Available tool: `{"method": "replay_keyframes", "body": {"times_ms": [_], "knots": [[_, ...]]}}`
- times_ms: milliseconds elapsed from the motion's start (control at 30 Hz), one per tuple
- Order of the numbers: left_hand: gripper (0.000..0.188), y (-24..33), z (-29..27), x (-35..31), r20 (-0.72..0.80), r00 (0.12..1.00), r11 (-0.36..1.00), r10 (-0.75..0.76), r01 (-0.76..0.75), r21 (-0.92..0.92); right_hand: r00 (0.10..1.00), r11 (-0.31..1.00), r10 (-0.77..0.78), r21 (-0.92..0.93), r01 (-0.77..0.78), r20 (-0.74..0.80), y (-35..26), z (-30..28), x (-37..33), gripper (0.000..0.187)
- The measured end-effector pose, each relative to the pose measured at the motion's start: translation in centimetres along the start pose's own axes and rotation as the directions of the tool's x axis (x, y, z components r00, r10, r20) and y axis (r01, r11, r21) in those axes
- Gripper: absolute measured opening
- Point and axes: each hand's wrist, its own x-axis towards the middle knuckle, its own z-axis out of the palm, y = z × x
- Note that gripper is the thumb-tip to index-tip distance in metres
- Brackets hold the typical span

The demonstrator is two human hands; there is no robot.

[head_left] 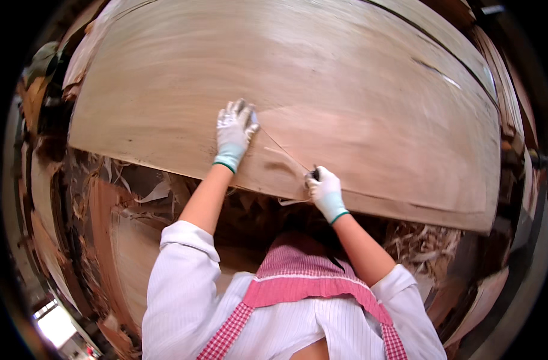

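Observation:
A large, pale tan wood veneer sheet [184, 78] lies spread in front of me. My left hand [233, 132], in a white glove with a pale blue and green cuff, rests on it with the fingers stretched out. A small pale patch shows beside its thumb; I cannot tell what it is. Lower and to the right, near the sheet's front edge, my right hand [326, 191] wears a matching glove and is closed round a small dark tool [313, 174], mostly hidden by the fingers. Between the two hands a thin slanting line, like a seam or cut edge, crosses the veneer.
Curled wood shavings [422, 247] and torn veneer strips [157, 191] lie below the sheet's front edge. Stacked veneer edges [502, 90] stand at the right. A long dark split runs across the sheet's far right part. More boards [49, 198] line the left side.

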Motion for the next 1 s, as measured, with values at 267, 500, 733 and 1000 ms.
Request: {"method": "replay_keyframes", "body": {"times_ms": [267, 500, 733, 1000], "knots": [[0.067, 20.9, 4.8, -4.2, 0.011, 0.908, 0.905, 0.418, -0.416, -0.089, 0.917, 0.812, 0.4, 0.465, -0.353, -0.001, 6.0, -4.7, -10.2, 0.014], [0.066, 23.4, 7.9, -6.0, 0.171, 0.87, 0.886, 0.463, -0.461, -0.053, 0.951, 0.99, 0.131, 0.092, -0.109, -0.279, 10.1, -14.4, -9.6, 0.013], [0.058, 31.7, 7.7, -9.7, 0.224, 0.45, 0.503, 0.864, -0.782, -0.368, 0.902, 0.87, 0.301, 0.476, -0.127, -0.31, 14.1, -18.6, -8.7, 0.027], [0.057, 41.2, 9.2, -10.0, 0.163, 0.541, 0.559, 0.825, -0.741, -0.372, 0.866, 0.815, 0.32, 0.578, -0.045, -0.383, 17.0, -29.0, -8.9, 0.017]]}}
